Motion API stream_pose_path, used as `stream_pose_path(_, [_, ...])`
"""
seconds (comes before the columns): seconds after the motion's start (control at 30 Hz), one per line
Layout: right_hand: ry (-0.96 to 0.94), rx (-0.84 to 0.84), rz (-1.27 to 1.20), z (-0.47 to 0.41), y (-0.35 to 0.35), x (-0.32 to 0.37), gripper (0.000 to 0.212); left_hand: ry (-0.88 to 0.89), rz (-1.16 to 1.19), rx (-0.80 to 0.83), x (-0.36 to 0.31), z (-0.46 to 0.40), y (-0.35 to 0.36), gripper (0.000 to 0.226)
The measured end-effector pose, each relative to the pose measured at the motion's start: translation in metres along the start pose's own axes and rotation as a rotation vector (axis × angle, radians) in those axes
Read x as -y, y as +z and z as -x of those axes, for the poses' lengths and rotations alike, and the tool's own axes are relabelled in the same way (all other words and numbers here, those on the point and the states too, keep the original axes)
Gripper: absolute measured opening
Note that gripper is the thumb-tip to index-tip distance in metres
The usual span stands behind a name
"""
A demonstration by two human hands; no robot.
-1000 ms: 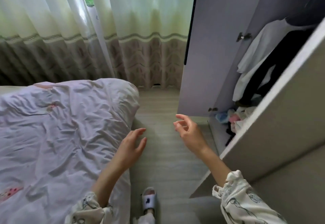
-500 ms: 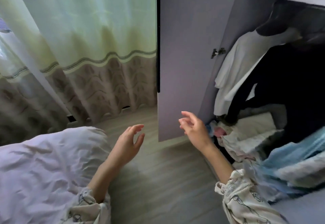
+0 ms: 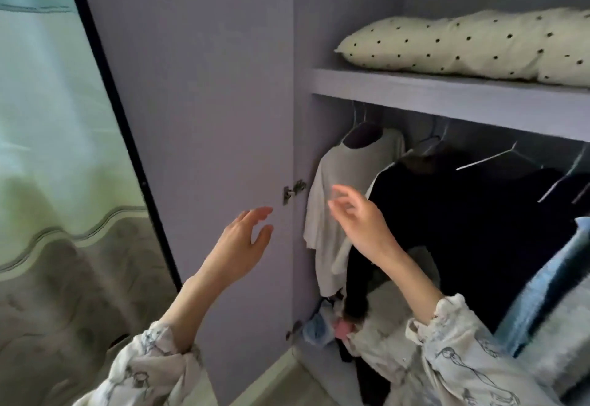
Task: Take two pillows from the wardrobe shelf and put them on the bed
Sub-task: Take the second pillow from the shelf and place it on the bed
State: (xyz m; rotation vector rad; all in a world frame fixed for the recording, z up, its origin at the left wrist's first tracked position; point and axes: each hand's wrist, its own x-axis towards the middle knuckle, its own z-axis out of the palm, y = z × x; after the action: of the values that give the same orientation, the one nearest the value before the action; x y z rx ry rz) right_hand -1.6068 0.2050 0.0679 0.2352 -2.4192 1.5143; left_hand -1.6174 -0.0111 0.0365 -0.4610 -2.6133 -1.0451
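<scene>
A cream pillow with black dots point(image 3: 472, 43) lies on the lilac wardrobe shelf point(image 3: 447, 93) at the upper right; its right end runs out of view. Whether a second pillow lies there I cannot tell. My left hand point(image 3: 242, 243) is raised in front of the open wardrobe door point(image 3: 198, 118), fingers apart, holding nothing. My right hand point(image 3: 357, 217) is lifted in front of the hanging clothes, well below the shelf, fingers spread and empty. The bed is out of view.
Under the shelf hang a white shirt point(image 3: 332, 201), dark garments point(image 3: 463, 214) and a blue knit point(image 3: 549, 284) on hangers. Loose clothes point(image 3: 367, 326) are piled on the wardrobe floor. A pale patterned curtain point(image 3: 48, 182) fills the left side.
The view has swung up and right from the bed to the wardrobe, bringing the shelf and pillow into view. Both empty hands have risen toward the wardrobe.
</scene>
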Motion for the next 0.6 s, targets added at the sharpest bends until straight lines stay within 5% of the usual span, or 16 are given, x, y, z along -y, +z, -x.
stream_pose_path(0.33, [-0.214,-0.337,0.411,-0.119,-0.133,0.035,0.037,0.502,0.095,0.011,-0.107,-0.206,0.033,0.036])
stream_pose_path(0.6, [-0.212,-0.652,1.042,-0.177,-0.225,0.037,0.046,0.854,-0.013,-0.072,-0.177,-0.332,0.073,0.05])
